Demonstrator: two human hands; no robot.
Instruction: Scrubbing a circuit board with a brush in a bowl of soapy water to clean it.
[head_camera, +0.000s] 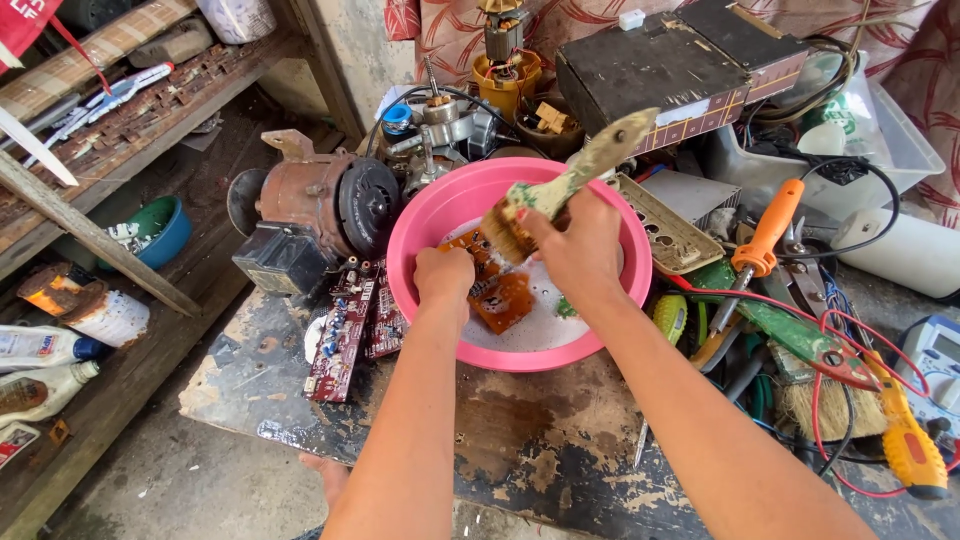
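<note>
A pink plastic basin (420, 215) stands on a worn dark worktop (520, 440). Inside it lies an orange-brown circuit board (500, 298) in whitish liquid. My left hand (443, 280) is closed on the board's left end and holds it down in the basin. My right hand (580, 250) grips a paint-stained wooden brush (590, 165), whose bristles rest on the board's upper part. The brush handle points up and to the right.
Two red circuit boards (345, 330) lie left of the basin, beside a rusty motor (320, 205). To the right are an orange-handled screwdriver (765, 235), red wires, a hand broom (825, 405) and a multimeter (935, 355). Bottles and a blue bowl (160, 230) sit lower left.
</note>
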